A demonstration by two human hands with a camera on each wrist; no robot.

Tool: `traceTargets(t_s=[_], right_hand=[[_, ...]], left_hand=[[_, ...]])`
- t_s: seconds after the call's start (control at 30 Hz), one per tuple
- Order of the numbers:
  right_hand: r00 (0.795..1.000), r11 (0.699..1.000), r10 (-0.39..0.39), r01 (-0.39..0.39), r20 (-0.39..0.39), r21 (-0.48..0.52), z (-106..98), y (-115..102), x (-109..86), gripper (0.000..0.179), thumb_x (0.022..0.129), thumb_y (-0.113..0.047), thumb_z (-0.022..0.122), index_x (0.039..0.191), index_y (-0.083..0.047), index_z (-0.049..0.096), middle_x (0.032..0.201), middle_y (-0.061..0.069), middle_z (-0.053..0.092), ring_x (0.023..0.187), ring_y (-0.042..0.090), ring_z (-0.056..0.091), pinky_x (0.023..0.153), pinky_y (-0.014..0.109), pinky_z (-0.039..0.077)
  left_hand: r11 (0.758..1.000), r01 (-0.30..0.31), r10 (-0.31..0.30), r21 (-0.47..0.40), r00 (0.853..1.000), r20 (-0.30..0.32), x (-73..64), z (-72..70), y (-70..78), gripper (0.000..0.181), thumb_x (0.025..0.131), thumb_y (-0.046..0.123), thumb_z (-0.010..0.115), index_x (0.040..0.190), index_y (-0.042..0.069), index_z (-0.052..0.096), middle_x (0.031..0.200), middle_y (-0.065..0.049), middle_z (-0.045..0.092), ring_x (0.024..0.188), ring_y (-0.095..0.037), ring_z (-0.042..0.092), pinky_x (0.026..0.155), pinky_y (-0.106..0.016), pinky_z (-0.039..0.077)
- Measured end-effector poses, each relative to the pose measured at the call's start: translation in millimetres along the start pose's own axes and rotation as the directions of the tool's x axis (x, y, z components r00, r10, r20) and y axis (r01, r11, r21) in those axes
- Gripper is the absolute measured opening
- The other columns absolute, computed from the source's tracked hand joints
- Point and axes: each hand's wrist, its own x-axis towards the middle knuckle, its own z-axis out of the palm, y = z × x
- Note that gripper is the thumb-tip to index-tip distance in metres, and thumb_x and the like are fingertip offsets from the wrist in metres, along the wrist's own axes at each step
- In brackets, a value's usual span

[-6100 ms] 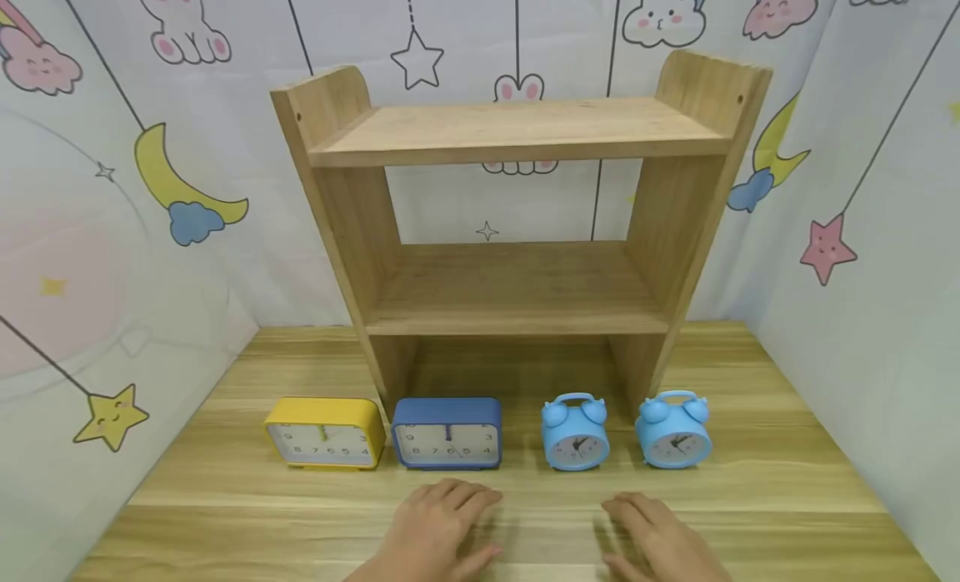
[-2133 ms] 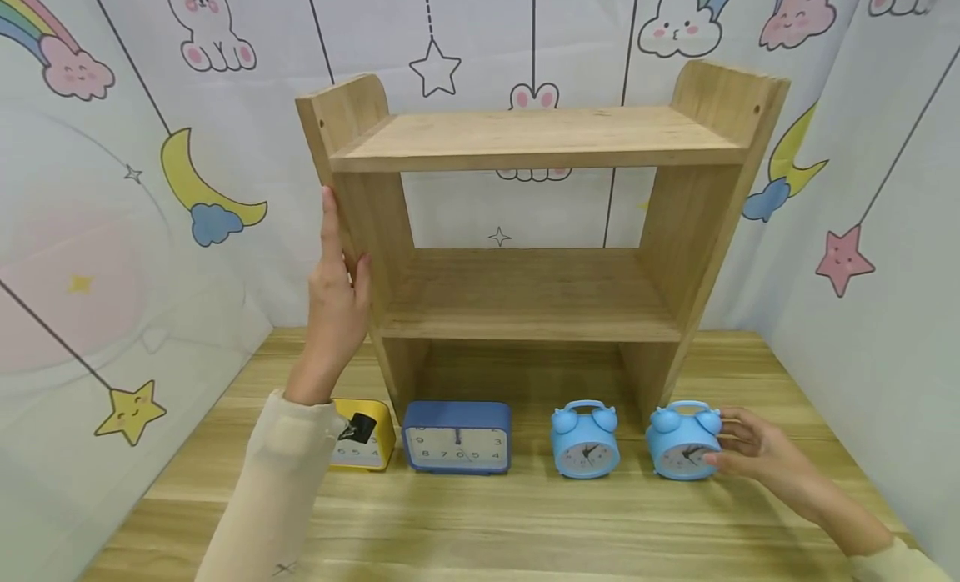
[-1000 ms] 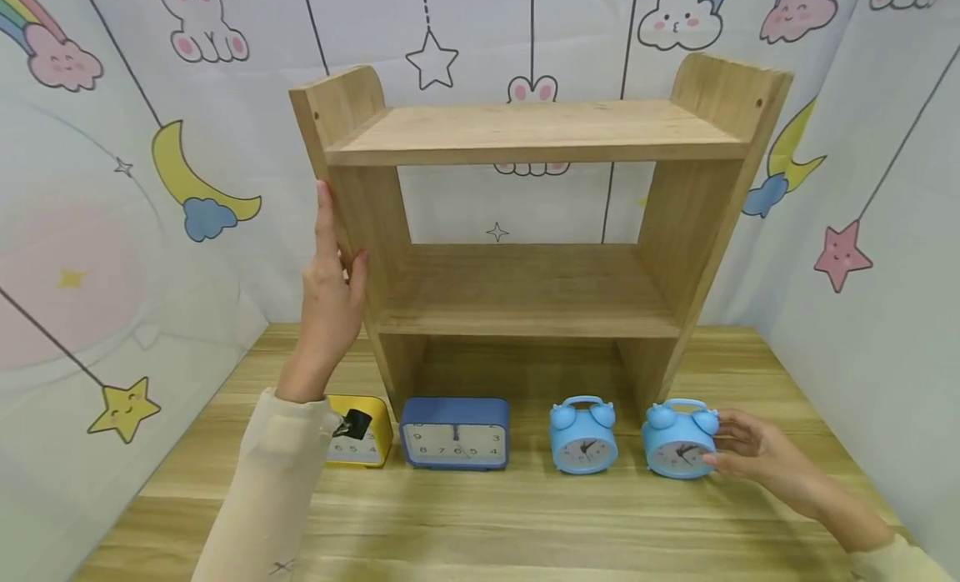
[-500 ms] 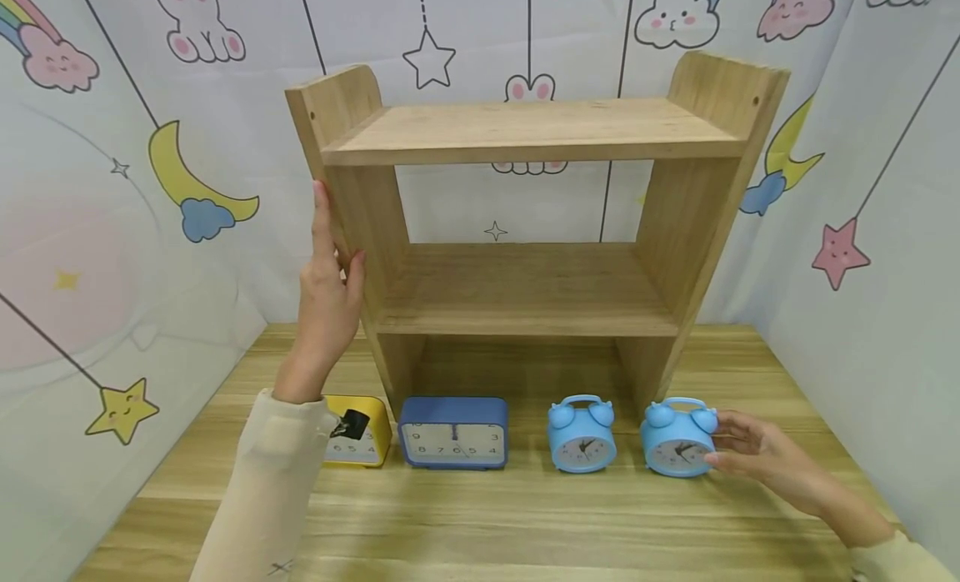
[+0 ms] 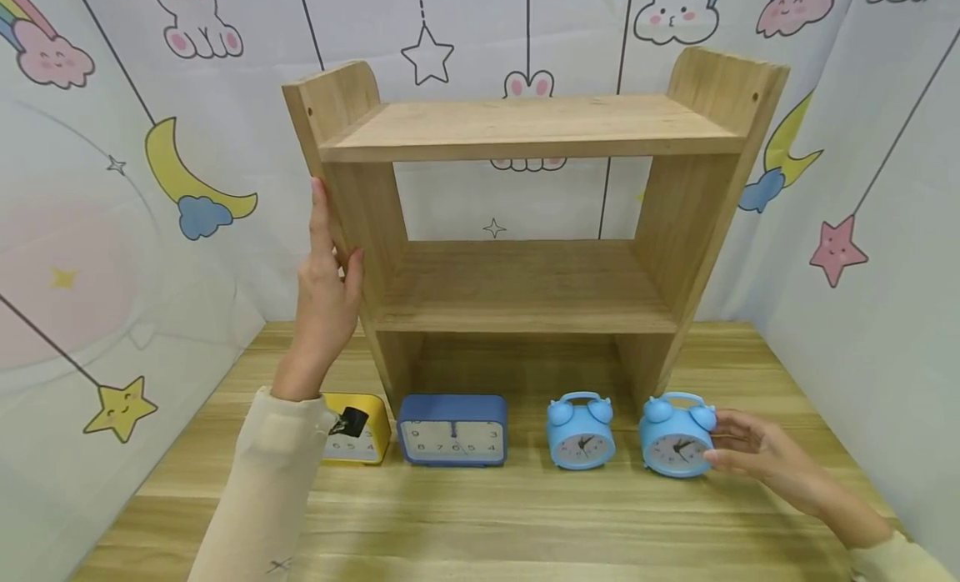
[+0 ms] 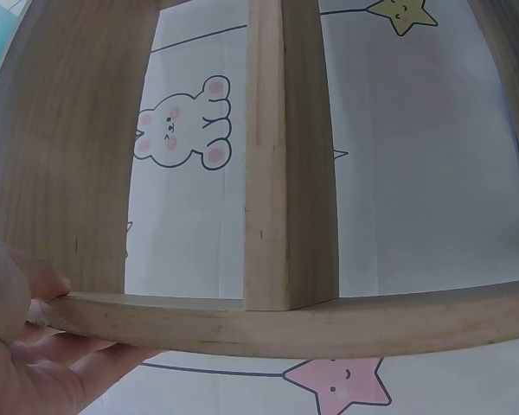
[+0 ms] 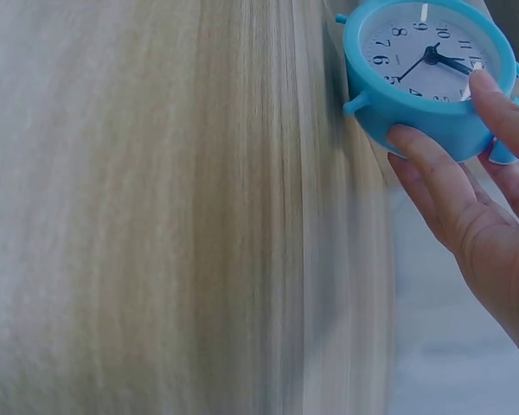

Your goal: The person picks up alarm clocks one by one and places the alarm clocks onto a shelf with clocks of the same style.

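In the head view my left hand [image 5: 322, 303] grips the left side panel of a two-tier wooden shelf [image 5: 525, 294]. In the left wrist view the thumb lies on one side of the panel and the fingers [image 6: 78, 372] on the other. Low on the right, my right hand [image 5: 768, 461] holds the rightmost light-blue twin-bell alarm clock [image 5: 677, 450] by its right side. The right wrist view shows thumb and fingers around the clock's body, its dial [image 7: 415, 52] in sight. The clock looks slightly tilted; whether its feet touch the table I cannot tell.
A second light-blue alarm clock [image 5: 581, 449], a dark-blue rectangular clock [image 5: 453, 440] and a yellow rectangular clock [image 5: 378, 432] stand in a row at the shelf's front. My left sleeve [image 5: 258, 482] partly hides the yellow one. Printed cloth walls [image 5: 885, 148] surround the wooden table [image 5: 480, 524].
From beside the table's front, my left hand went up to the shelf's side and my right hand to the rightmost alarm clock. In the last half second that clock has tilted slightly.
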Motion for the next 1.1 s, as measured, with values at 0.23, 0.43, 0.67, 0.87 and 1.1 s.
traceTargets(t_s=[0.23, 0.43, 0.67, 0.87, 1.1], right_hand=[[0.999, 0.999, -0.027, 0.026, 0.023, 0.038, 0, -3, -2.8, 0.061, 0.096, 0.004, 0.060, 0.140, 0.026, 0.023, 0.118, -0.008, 0.064, 0.106, 0.005, 0.062, 0.084, 0.030, 0.058], [0.997, 0.997, -0.053, 0.049, 0.049, 0.063, 1, -7, -4.9, 0.060, 0.097, 0.006, 0.057, 0.138, 0.028, 0.020, 0.118, -0.008, 0.064, 0.106, 0.007, 0.063, 0.084, 0.033, 0.059], [0.995, 0.996, -0.073, 0.069, 0.061, 0.065, 1, -12, -6.2, 0.059, 0.097, 0.007, 0.057, 0.137, 0.029, 0.020, 0.117, -0.010, 0.065, 0.105, 0.008, 0.064, 0.082, 0.037, 0.059], [0.995, 0.997, -0.074, 0.071, 0.069, 0.042, 2, -19, -7.0, 0.059, 0.097, 0.005, 0.057, 0.137, 0.029, 0.021, 0.116, -0.009, 0.066, 0.105, 0.007, 0.064, 0.082, 0.037, 0.059], [0.987, 0.992, -0.125, 0.122, 0.100, 0.032, 4, -28, -6.2, 0.052, 0.097, 0.008, 0.055, 0.135, 0.028, 0.026, 0.116, -0.008, 0.068, 0.105, 0.011, 0.066, 0.080, 0.037, 0.060]], left_hand=[[1.000, 0.000, 0.000, -0.010, 1.000, 0.000, -0.3, 0.7, -0.7, 0.082, 0.099, -0.008, 0.051, 0.161, 0.015, 0.004, 0.165, 0.009, 0.012, 0.118, -0.041, 0.056, 0.084, -0.055, 0.057], [1.000, -0.003, 0.003, -0.007, 1.000, -0.005, -0.5, 0.5, -1.6, 0.081, 0.099, -0.007, 0.051, 0.161, 0.015, 0.004, 0.165, 0.008, 0.013, 0.118, -0.041, 0.056, 0.083, -0.055, 0.057], [1.000, 0.002, -0.002, -0.011, 1.000, 0.001, -0.5, 0.7, -1.2, 0.081, 0.099, -0.007, 0.050, 0.161, 0.015, 0.003, 0.165, 0.008, 0.013, 0.121, -0.040, 0.054, 0.085, -0.056, 0.056], [1.000, 0.005, -0.005, -0.010, 1.000, 0.007, -1.0, 1.0, -0.7, 0.081, 0.100, -0.006, 0.051, 0.161, 0.015, 0.003, 0.165, 0.008, 0.012, 0.125, -0.041, 0.052, 0.087, -0.057, 0.054], [1.000, 0.010, -0.010, -0.010, 1.000, 0.006, -0.8, 0.5, -0.3, 0.081, 0.100, -0.006, 0.051, 0.161, 0.015, 0.003, 0.165, 0.008, 0.012, 0.124, -0.041, 0.053, 0.088, -0.057, 0.054]])
